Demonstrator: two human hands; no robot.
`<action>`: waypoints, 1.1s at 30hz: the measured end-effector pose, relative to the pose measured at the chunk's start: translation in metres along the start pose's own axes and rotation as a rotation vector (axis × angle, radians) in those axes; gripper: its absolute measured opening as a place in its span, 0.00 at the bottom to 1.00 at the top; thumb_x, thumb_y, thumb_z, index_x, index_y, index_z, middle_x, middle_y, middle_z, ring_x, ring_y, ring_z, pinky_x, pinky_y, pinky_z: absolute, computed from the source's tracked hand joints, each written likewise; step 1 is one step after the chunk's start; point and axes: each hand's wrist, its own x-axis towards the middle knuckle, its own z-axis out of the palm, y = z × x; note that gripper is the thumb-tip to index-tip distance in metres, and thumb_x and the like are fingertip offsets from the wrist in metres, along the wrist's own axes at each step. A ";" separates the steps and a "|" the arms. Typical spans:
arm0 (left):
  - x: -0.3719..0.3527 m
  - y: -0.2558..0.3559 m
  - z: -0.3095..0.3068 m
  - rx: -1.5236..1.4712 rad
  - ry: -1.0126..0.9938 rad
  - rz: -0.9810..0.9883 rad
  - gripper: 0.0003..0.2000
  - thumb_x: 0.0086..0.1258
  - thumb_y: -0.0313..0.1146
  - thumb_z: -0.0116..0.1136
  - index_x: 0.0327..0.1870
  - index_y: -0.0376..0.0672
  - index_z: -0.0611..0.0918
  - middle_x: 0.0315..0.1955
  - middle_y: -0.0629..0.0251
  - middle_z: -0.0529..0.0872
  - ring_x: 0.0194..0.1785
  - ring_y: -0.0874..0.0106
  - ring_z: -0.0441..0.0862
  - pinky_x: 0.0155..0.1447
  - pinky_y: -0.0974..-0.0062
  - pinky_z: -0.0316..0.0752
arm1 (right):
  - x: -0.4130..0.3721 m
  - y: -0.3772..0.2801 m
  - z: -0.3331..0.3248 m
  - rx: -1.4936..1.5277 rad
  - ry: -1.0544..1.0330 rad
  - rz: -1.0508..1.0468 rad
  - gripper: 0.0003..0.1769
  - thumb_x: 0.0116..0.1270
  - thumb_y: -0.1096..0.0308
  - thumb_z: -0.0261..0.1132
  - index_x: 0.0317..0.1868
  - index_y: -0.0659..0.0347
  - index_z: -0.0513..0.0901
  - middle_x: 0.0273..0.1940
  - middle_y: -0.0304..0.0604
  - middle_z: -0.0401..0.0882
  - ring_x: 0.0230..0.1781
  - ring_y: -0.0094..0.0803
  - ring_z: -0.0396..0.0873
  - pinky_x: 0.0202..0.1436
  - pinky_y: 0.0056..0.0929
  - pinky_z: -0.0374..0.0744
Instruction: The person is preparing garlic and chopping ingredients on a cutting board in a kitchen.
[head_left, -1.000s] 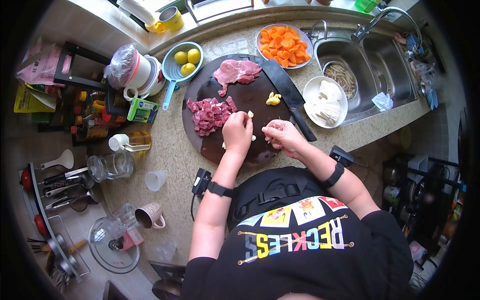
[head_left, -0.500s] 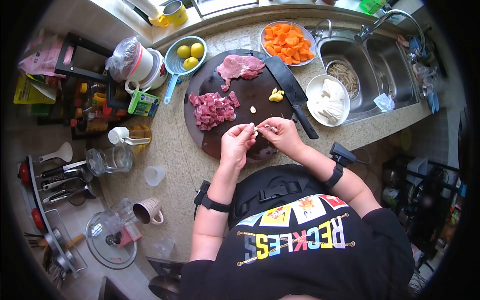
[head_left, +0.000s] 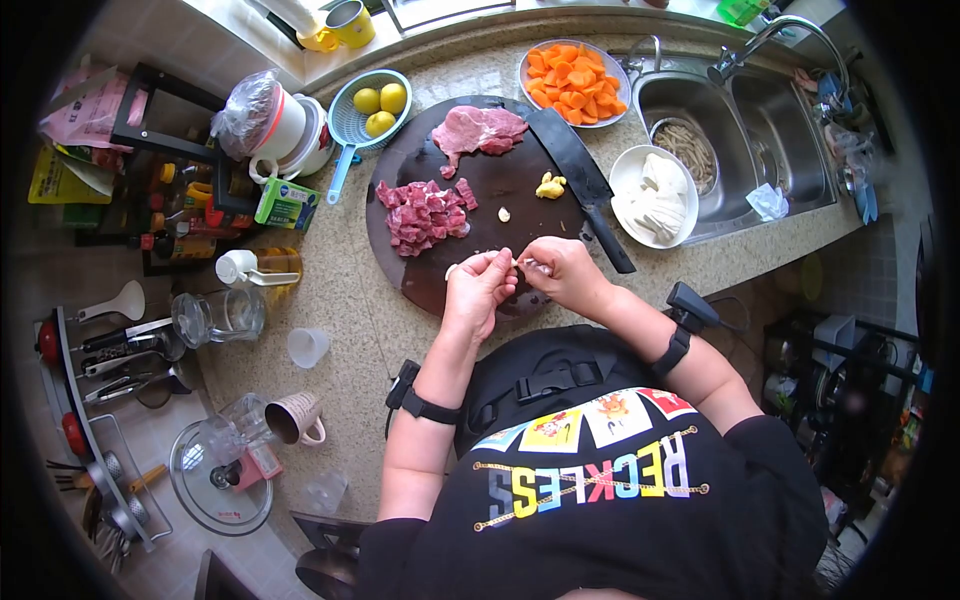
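Over the near edge of the round dark cutting board (head_left: 400,165), both hands meet fingertip to fingertip. My left hand (head_left: 480,288) pinches a small pale garlic clove (head_left: 514,263), mostly hidden by the fingers. The thumb and forefinger of my right hand (head_left: 566,274) are closed at the clove's other side, and whitish-purple garlic skin shows by its curled fingers. Just beyond them lies a peeled garlic clove (head_left: 503,214). Yellow ginger (head_left: 550,186), diced red meat (head_left: 425,216) and a larger meat slab (head_left: 478,130) are farther up the board.
A black cleaver (head_left: 572,160) lies across the board's right side, its handle past the edge. Around the board stand a plate of cut carrots (head_left: 574,84), a white bowl (head_left: 622,208) with pale slices, a blue strainer (head_left: 345,118) and a plastic cup (head_left: 308,347). The sink (head_left: 725,215) is at right.
My fingertips have shifted slightly around the garlic clove, and my right hand has turned a little. The view has moved very slightly; the things on the board stay put.
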 end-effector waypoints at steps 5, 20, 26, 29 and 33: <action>0.001 0.000 0.003 -0.012 0.001 -0.016 0.08 0.64 0.35 0.59 0.32 0.40 0.80 0.24 0.72 0.79 0.24 0.84 0.75 0.28 0.90 0.72 | 0.001 0.004 0.004 0.026 0.029 0.059 0.05 0.50 0.74 0.62 0.23 0.66 0.74 0.22 0.49 0.74 0.22 0.40 0.75 0.25 0.31 0.71; 0.003 -0.008 0.001 0.023 0.000 -0.065 0.08 0.65 0.35 0.59 0.32 0.41 0.80 0.23 0.73 0.79 0.24 0.84 0.74 0.28 0.90 0.71 | -0.005 0.018 0.013 0.253 -0.002 0.341 0.11 0.49 0.72 0.66 0.20 0.65 0.70 0.15 0.34 0.66 0.19 0.14 0.63 0.20 0.21 0.65; 0.003 -0.004 -0.006 0.042 -0.061 -0.118 0.08 0.66 0.36 0.58 0.32 0.40 0.79 0.23 0.72 0.79 0.24 0.84 0.74 0.27 0.89 0.70 | -0.003 0.024 0.007 0.280 -0.147 0.312 0.10 0.51 0.73 0.65 0.21 0.65 0.70 0.16 0.32 0.68 0.20 0.13 0.63 0.20 0.20 0.65; 0.004 -0.005 -0.009 0.058 -0.117 -0.133 0.09 0.66 0.36 0.58 0.32 0.39 0.79 0.23 0.72 0.79 0.23 0.84 0.74 0.27 0.90 0.70 | -0.003 0.024 0.006 0.121 -0.203 0.176 0.10 0.53 0.73 0.64 0.23 0.64 0.70 0.18 0.31 0.70 0.20 0.12 0.65 0.20 0.18 0.65; 0.001 -0.006 -0.004 0.069 -0.067 -0.085 0.08 0.66 0.35 0.58 0.32 0.39 0.79 0.23 0.72 0.79 0.24 0.84 0.74 0.28 0.89 0.71 | -0.003 0.019 0.007 0.694 -0.171 0.563 0.07 0.54 0.75 0.62 0.25 0.61 0.70 0.19 0.30 0.70 0.17 0.14 0.66 0.16 0.16 0.64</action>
